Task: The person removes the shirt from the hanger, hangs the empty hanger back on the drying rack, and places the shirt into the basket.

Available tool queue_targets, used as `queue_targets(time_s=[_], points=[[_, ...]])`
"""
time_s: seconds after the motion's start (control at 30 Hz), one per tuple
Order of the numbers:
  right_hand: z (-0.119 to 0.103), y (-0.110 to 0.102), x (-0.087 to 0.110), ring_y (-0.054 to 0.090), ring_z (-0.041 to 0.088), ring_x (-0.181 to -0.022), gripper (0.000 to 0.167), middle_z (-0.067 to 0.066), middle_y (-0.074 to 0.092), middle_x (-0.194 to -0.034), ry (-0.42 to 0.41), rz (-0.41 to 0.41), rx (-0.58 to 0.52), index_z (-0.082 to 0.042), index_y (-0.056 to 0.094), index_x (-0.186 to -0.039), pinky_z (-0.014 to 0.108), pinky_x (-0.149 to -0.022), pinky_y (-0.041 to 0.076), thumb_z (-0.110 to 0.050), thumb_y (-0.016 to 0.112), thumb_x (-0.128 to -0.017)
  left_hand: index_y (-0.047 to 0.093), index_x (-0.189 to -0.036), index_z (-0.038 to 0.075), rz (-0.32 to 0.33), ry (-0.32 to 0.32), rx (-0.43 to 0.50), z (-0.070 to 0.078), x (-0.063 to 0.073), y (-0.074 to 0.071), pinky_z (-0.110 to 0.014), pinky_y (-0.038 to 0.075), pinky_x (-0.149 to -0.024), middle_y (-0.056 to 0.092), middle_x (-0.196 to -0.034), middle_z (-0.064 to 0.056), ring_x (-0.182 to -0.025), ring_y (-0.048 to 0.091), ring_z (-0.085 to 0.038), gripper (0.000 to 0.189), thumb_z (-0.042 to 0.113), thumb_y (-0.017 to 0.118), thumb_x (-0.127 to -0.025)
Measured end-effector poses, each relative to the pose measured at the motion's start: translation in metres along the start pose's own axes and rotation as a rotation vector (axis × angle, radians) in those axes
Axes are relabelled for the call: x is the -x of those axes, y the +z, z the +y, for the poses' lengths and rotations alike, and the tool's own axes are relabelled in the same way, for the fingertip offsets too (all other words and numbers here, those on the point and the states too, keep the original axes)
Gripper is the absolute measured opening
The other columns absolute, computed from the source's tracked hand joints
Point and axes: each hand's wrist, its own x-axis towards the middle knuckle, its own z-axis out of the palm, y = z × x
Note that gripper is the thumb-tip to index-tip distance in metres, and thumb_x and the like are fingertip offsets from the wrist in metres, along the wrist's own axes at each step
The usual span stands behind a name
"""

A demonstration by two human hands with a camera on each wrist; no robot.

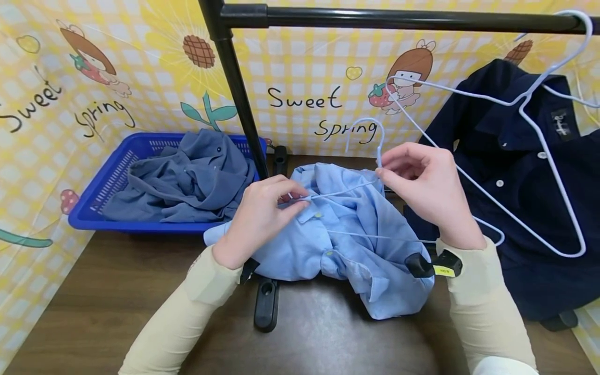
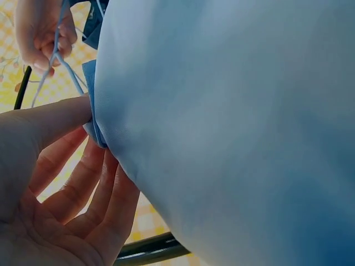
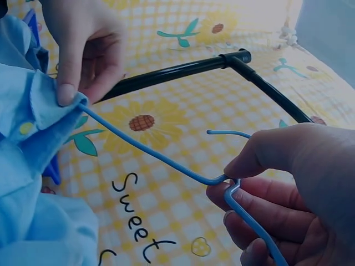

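Note:
A light blue shirt [image 1: 290, 258] with yellowish buttons lies bunched in front of me, under both hands. My left hand [image 1: 262, 216] pinches the edge of its collar [image 3: 47, 111] between thumb and fingers, around one end of a wire hanger [image 3: 150, 151]. My right hand [image 1: 428, 190] grips that pale blue hanger at its neck, just below the hook [image 1: 380, 140]. One arm of the hanger runs from the right hand to the collar. Its lower bar crosses over the shirt in the head view. In the left wrist view, pale cloth fills most of the picture.
A blue basket [image 1: 136, 225] with grey-blue clothing [image 1: 187, 177] stands at the left. A black rack [image 1: 375, 18] rises behind, with an unused hanger [image 1: 525, 99] on its rail. A navy shirt [image 1: 506, 208] is at the right.

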Motion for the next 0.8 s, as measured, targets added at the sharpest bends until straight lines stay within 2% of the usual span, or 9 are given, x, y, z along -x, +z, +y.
queue_targets(time_s=[0.23, 0.53, 0.7, 0.8], points=[[0.002, -0.011, 0.004, 0.063, 0.015, -0.067, 0.010, 0.001, 0.074, -0.084, 0.009, 0.039, 0.018, -0.006, 0.077, -0.097, 0.022, -0.059, 0.049, -0.013, 0.080, -0.089, 0.079, -0.095, 0.012, -0.021, -0.024, -0.004, -0.007, 0.002, 0.000, -0.030, 0.053, -0.070, 0.069, -0.091, 0.003, -0.079, 0.061, -0.012, 0.012, 0.010, 0.085, -0.085], [0.004, -0.027, 0.009, 0.064, 0.014, -0.068, 0.012, -0.005, 0.074, -0.084, 0.018, 0.085, 0.011, -0.005, 0.078, -0.098, 0.020, -0.061, 0.049, -0.009, 0.082, -0.087, 0.077, -0.095, 0.011, -0.013, -0.041, -0.006, -0.012, 0.006, -0.003, -0.030, 0.054, -0.070, 0.069, -0.090, 0.002, -0.078, 0.062, -0.012, 0.011, 0.009, 0.084, -0.086], [0.006, -0.038, 0.012, 0.064, 0.014, -0.070, 0.014, -0.006, 0.074, -0.086, 0.010, 0.157, -0.030, 0.001, 0.077, -0.099, 0.020, -0.062, 0.047, -0.003, 0.081, -0.086, 0.076, -0.098, 0.009, 0.009, -0.091, -0.039, -0.019, 0.006, -0.005, -0.030, 0.053, -0.066, 0.069, -0.084, 0.001, -0.071, 0.061, -0.012, 0.009, 0.012, 0.080, -0.090], [0.006, -0.046, 0.014, 0.064, 0.014, -0.070, 0.016, -0.002, 0.074, -0.084, -0.010, 0.241, -0.089, 0.008, 0.075, -0.098, 0.020, -0.063, 0.048, 0.003, 0.080, -0.084, 0.075, -0.097, 0.009, -0.014, -0.147, -0.069, -0.022, 0.005, -0.007, -0.031, 0.051, -0.065, 0.068, -0.080, 0.002, -0.068, 0.060, -0.012, 0.008, 0.015, 0.078, -0.092]])
